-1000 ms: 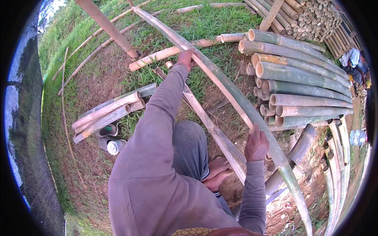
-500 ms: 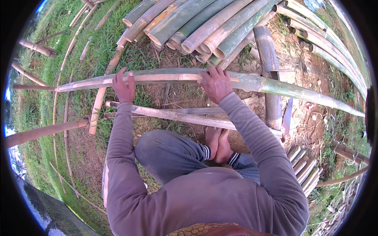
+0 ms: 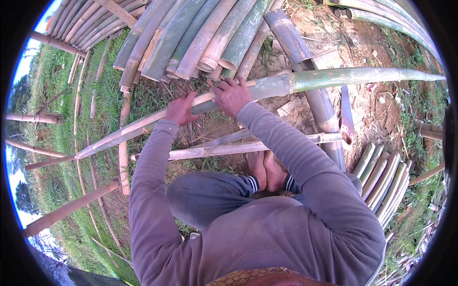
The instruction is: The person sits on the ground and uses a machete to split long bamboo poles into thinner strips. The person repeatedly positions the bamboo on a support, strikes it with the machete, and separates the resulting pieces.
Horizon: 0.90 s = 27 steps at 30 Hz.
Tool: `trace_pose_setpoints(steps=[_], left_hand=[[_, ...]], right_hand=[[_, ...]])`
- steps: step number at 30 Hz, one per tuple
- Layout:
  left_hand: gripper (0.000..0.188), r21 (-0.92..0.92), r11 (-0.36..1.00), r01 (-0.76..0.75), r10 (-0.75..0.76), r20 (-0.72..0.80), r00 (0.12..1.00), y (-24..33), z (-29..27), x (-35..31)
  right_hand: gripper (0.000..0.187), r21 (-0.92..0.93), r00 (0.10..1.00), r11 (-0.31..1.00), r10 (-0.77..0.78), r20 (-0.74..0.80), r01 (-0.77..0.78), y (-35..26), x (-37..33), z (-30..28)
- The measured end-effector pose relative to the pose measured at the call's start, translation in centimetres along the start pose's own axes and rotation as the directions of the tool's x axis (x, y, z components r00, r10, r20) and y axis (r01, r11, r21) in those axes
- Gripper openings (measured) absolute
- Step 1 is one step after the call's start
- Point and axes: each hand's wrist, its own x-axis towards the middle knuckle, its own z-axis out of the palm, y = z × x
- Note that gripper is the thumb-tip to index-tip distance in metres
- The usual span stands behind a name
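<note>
A long green bamboo pole (image 3: pixel 276 86) runs across in front of me, its left end nearer to me than its middle. Along its upper side lies a thin pale bamboo strip (image 3: pixel 204 97), which ends just right of my right hand. My left hand (image 3: pixel 180 110) grips the pole and strip, thumb on the near side. Close beside it, my right hand (image 3: pixel 232 97) is closed over the strip and the pole, its fingertips partly hidden. To the right, the pole rests across a thick dark bamboo log (image 3: pixel 320 107).
Cut bamboo poles (image 3: pixel 191 43) are stacked ahead; more poles (image 3: pixel 391 21) lie far right. A pale pole (image 3: pixel 214 150) lies before my feet (image 3: pixel 265 171). A flat tapered blade (image 3: pixel 347 112) stands by the log. Short bamboo pieces (image 3: pixel 381 178) are piled at right.
My left hand has moved right along the pole, closer to my right hand. The pole now slants, its left end nearer to me. The whole view has turned somewhat.
</note>
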Motion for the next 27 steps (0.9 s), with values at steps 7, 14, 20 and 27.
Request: trace_pose_setpoints(steps=[7, 14, 20, 27], left_hand=[[0.085, 0.062, 0.995, -0.074, 0.081, -0.115, 0.990, 0.0, 1.8, -0.1], [0.079, 0.054, 0.978, -0.202, 0.207, -0.114, 0.972, 9.1, 0.4, 4.3], [0.077, 0.051, 0.961, -0.271, 0.274, -0.075, 0.959, 18.6, -0.5, 10.0], [0.074, 0.000, 0.952, -0.305, 0.305, -0.056, 0.951, 23.9, -0.2, 15.0]], right_hand=[[0.050, 0.124, 0.917, 0.982, 0.176, -0.358, -0.140, 6.8, -16.5, -6.2], [0.044, 0.011, 0.379, 0.384, 0.915, -0.137, -0.923, 24.1, -36.4, -9.3], [0.052, -0.311, 0.210, 0.281, 0.947, 0.243, -0.908, 30.0, -41.4, -7.8], [0.066, -0.322, 0.199, 0.291, 0.937, 0.289, -0.901, 32.1, -43.3, -1.5]])
